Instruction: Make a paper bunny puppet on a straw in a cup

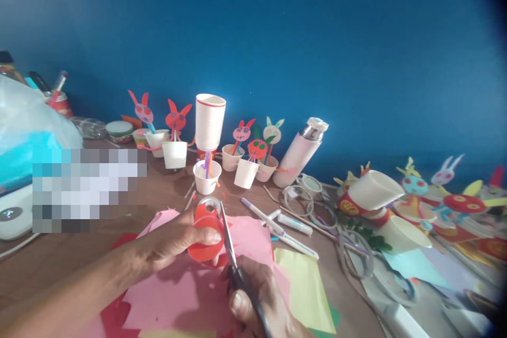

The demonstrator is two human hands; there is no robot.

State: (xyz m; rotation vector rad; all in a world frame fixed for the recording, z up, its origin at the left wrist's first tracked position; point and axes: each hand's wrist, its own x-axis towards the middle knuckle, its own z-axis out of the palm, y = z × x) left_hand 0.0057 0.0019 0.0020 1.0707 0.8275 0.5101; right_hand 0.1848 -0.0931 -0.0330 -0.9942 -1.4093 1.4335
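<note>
Between the thumb and fingers of my left hand (pixel 180 240) is a piece of red paper (pixel 204 251) with a rounded lower edge. My right hand (pixel 257 288) grips a pair of scissors (pixel 236 264) by the dark handles, blades pointing up and away. The blades stand close beside the paper's right edge; whether they touch it I cannot tell. Beneath both hands lie pink paper sheets (pixel 158 301) with jagged cut edges. A roll of tape (pixel 209 203) sits just beyond the red paper, partly hidden by it.
Paper cups with rabbit-faced figures (pixel 175 154) line the wall around a tall cup stack (pixel 209 121). A pink thermos (pixel 299 156) leans there. Right of my hands are pens (pixel 295 223), a white cutter (pixel 297 243), yellow paper (pixel 304 290) and coiled tubing (pixel 356 253). A plastic bag (pixel 31 127) is left.
</note>
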